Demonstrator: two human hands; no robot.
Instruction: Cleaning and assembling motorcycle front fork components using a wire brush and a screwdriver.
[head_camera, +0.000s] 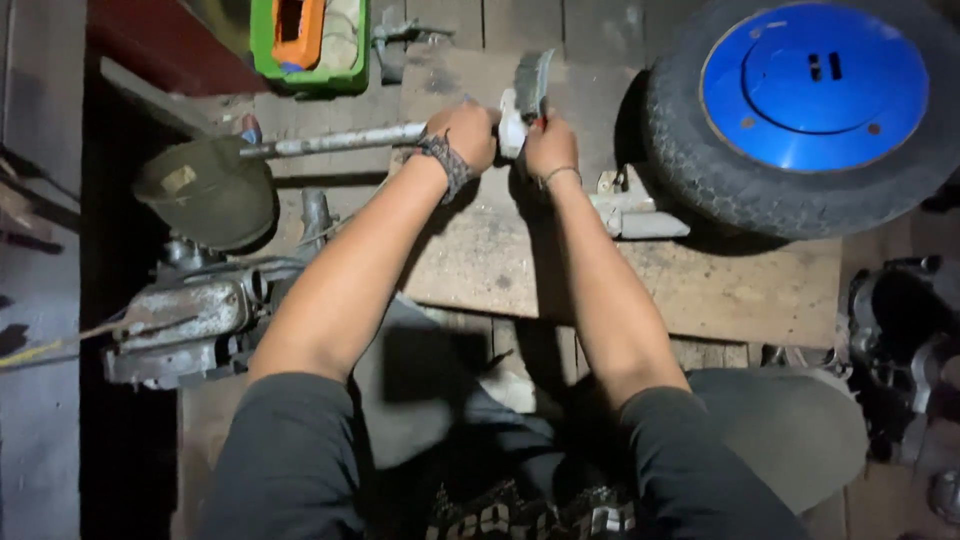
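Hands (465, 135) (550, 145) in closed grip on metal shaft (340, 140)

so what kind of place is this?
Likely a small repair workshop: a tyre on a blue wheel, a worn engine-like metal part, and a wooden work board where both hands grip a metal rod.

shaft (335, 141): dull grey metal | board (640, 285): rough worn wood | wheel disc (815, 82): glossy blue
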